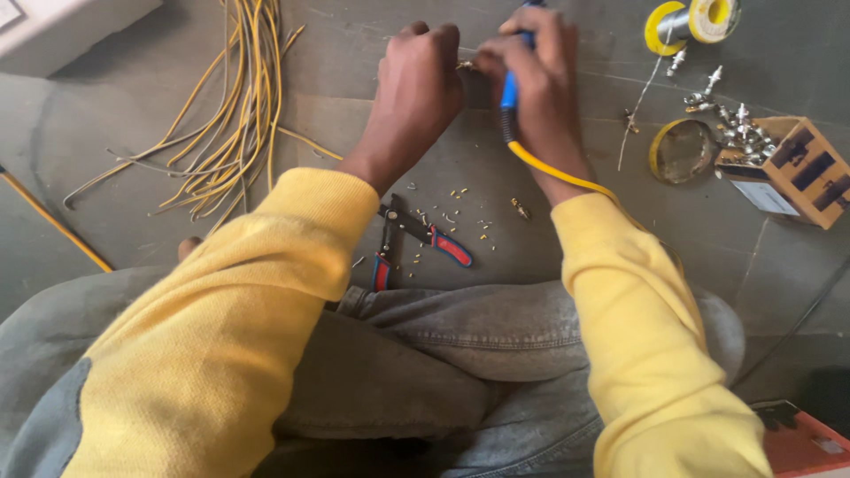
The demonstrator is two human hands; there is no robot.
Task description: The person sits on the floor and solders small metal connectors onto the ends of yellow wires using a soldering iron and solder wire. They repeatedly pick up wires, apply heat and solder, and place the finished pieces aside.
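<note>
While the right hand (540, 84) grips a blue-handled soldering iron (512, 93) at about 12 o'clock on the floor (531, 239), the left hand (416, 88) pinches a small metal connector (464, 65) against the tip; the two hands nearly touch. Iron's yellow cord (567, 175) trails back toward 5 o'clock under the right sleeve. Open floor just below the hands, broken by scattered wire clippings (456, 212) and a red-and-blue-handled wire stripper (416, 239) lying near the knees. At 10 o'clock, a loose bundle of yellow wires (235, 115) fans out, well apart from the left hand. At 2 o'clock: solder spool (699, 19), round tin (680, 150), a heap of metal connectors (730, 115), and an opened cardboard box (801, 173) crowd the right side. White box corner (62, 26) at the top-left edge. Orange box (801, 438) at the bottom-right corner.
</note>
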